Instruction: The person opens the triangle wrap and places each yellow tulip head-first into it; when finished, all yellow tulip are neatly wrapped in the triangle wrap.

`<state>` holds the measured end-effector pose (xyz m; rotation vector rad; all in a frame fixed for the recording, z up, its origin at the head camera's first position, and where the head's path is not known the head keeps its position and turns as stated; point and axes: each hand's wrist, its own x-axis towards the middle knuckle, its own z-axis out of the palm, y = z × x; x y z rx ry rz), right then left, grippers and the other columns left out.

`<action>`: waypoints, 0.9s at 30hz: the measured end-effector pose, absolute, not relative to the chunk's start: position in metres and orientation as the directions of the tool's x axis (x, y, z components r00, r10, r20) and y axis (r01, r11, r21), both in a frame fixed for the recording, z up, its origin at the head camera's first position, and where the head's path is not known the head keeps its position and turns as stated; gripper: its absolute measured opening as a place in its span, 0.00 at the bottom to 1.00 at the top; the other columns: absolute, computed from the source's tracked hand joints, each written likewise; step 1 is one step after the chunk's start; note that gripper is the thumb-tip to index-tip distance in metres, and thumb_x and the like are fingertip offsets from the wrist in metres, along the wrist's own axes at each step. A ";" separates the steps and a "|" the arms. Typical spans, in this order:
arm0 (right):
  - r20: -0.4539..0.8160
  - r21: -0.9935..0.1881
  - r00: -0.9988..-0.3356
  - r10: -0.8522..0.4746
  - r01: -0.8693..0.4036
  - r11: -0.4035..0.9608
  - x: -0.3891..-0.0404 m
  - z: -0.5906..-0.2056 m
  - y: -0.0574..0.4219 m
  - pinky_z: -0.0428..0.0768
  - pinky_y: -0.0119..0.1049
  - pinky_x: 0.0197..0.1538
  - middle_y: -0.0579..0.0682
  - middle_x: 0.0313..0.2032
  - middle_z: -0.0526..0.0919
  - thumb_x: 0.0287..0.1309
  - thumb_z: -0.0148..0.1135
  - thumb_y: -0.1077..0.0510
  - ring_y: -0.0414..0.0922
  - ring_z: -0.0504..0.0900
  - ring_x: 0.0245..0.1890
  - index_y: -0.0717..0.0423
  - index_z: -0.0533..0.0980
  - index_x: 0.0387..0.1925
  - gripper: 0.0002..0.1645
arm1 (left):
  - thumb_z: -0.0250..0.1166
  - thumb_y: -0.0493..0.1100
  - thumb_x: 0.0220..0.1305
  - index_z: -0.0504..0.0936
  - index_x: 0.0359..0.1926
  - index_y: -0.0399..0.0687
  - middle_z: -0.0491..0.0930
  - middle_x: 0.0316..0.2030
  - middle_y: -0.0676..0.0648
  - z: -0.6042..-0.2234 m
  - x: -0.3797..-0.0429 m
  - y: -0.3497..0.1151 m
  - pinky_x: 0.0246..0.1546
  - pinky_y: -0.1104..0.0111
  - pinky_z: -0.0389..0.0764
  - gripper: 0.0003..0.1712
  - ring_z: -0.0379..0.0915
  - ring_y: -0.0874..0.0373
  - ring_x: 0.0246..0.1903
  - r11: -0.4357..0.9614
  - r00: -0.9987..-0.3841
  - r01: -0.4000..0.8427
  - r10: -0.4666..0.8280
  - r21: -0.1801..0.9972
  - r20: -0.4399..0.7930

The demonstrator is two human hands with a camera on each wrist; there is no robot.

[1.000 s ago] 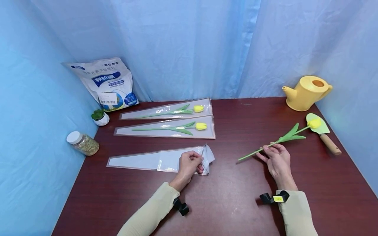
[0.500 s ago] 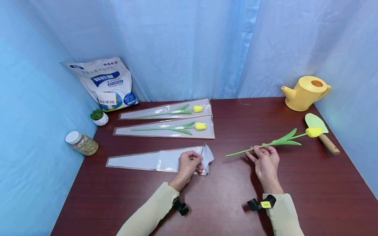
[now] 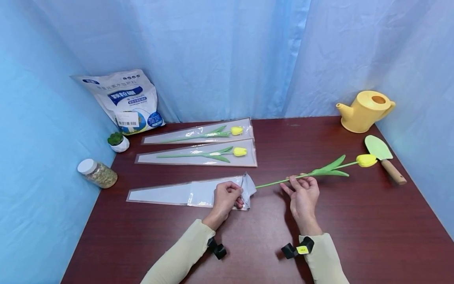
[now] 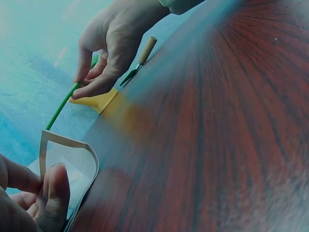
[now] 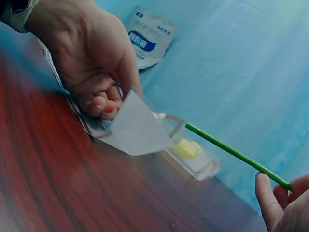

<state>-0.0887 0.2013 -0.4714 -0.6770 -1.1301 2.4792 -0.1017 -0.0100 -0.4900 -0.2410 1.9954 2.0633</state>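
Note:
My left hand [image 3: 225,198] pinches the edge of a flower sleeve [image 3: 166,193] near its wide right end, and the mouth gapes in the left wrist view. My right hand [image 3: 304,194] holds a yellow artificial tulip [image 3: 366,160] by its green stem [image 5: 227,147], bloom to the right. The stem's lower end is at the sleeve's mouth; whether it is inside cannot be told. Behind lie two clear-fronted sleeves, the nearer sleeve [image 3: 191,157] and the farther sleeve [image 3: 170,137], each with a yellow tulip in it.
A yellow watering can [image 3: 362,112] and a green trowel [image 3: 391,171] with wooden handle are at the right. On the left stand a printed white bag [image 3: 133,100], a small potted plant [image 3: 120,142] and a white-lidded jar [image 3: 97,172]. Blue curtains [image 3: 220,59] surround the table [image 3: 262,244].
My right hand has moved left with the tulip, bringing the stem's lower end from open table to the sleeve's mouth. The left hand keeps its place on the sleeve.

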 end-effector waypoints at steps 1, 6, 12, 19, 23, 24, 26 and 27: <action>-0.276 -0.773 -0.830 0.484 -0.108 -0.626 -0.089 -0.472 0.199 0.88 0.41 0.32 0.48 0.29 0.78 0.59 0.61 0.75 0.41 0.85 0.31 0.57 0.66 0.41 0.18 | 0.62 0.30 0.63 0.80 0.37 0.24 0.76 0.14 0.51 -0.490 -0.102 -0.010 0.14 0.73 0.78 0.07 0.73 0.65 0.11 -0.024 -0.953 -0.297 0.070 0.955 -0.295; -0.216 -0.809 -0.828 0.517 -0.144 -0.570 -0.090 -0.475 0.184 0.88 0.39 0.31 0.48 0.30 0.78 0.61 0.56 0.78 0.40 0.84 0.29 0.57 0.65 0.43 0.17 | 0.62 0.30 0.63 0.80 0.37 0.24 0.76 0.14 0.52 -0.491 -0.102 -0.010 0.14 0.72 0.78 0.07 0.72 0.65 0.11 -0.019 -0.956 -0.286 0.069 0.958 -0.284; -0.123 -0.867 -0.818 0.563 -0.188 -0.462 -0.089 -0.478 0.173 0.88 0.36 0.32 0.48 0.33 0.77 0.61 0.57 0.77 0.39 0.85 0.29 0.57 0.65 0.44 0.18 | 0.62 0.30 0.63 0.80 0.38 0.23 0.76 0.15 0.51 -0.489 -0.102 -0.008 0.13 0.72 0.77 0.08 0.72 0.65 0.10 0.003 -0.954 -0.293 0.069 0.956 -0.293; -0.050 -0.879 -0.805 0.590 -0.245 -0.409 -0.090 -0.481 0.167 0.87 0.34 0.31 0.50 0.34 0.76 0.59 0.58 0.79 0.39 0.84 0.29 0.56 0.67 0.43 0.19 | 0.62 0.29 0.61 0.80 0.34 0.28 0.81 0.17 0.38 -0.482 -0.101 -0.003 0.12 0.68 0.80 0.04 0.72 0.65 0.09 0.100 -0.980 -0.182 0.062 0.978 -0.188; -0.037 -0.869 -0.800 0.599 -0.270 -0.415 -0.091 -0.484 0.163 0.87 0.34 0.30 0.50 0.34 0.77 0.59 0.58 0.79 0.39 0.84 0.29 0.57 0.67 0.44 0.19 | 0.61 0.29 0.59 0.81 0.32 0.30 0.82 0.20 0.33 -0.475 -0.103 0.001 0.12 0.65 0.81 0.03 0.72 0.66 0.08 0.182 -0.994 -0.083 0.051 0.980 -0.093; -0.036 -0.866 -0.800 0.598 -0.274 -0.418 -0.091 -0.485 0.162 0.87 0.34 0.30 0.50 0.34 0.77 0.59 0.58 0.79 0.39 0.84 0.29 0.57 0.67 0.44 0.19 | 0.61 0.28 0.58 0.81 0.32 0.30 0.83 0.20 0.33 -0.474 -0.103 0.002 0.12 0.65 0.80 0.04 0.72 0.66 0.08 0.197 -0.996 -0.060 0.050 0.978 -0.071; -0.030 -0.868 -0.803 0.595 -0.274 -0.414 -0.092 -0.485 0.159 0.87 0.34 0.30 0.50 0.34 0.77 0.58 0.59 0.78 0.39 0.84 0.29 0.57 0.67 0.44 0.19 | 0.61 0.29 0.58 0.83 0.32 0.31 0.83 0.21 0.34 -0.471 -0.105 0.005 0.11 0.66 0.80 0.04 0.71 0.67 0.08 0.226 -0.998 -0.023 0.044 0.974 -0.034; -0.025 -0.868 -0.806 0.592 -0.276 -0.413 -0.092 -0.486 0.157 0.87 0.34 0.31 0.49 0.34 0.77 0.59 0.59 0.78 0.39 0.84 0.30 0.57 0.67 0.43 0.19 | 0.61 0.28 0.58 0.83 0.32 0.31 0.83 0.21 0.35 -0.469 -0.105 0.006 0.11 0.67 0.79 0.05 0.71 0.67 0.08 0.235 -0.999 -0.006 0.044 0.972 -0.017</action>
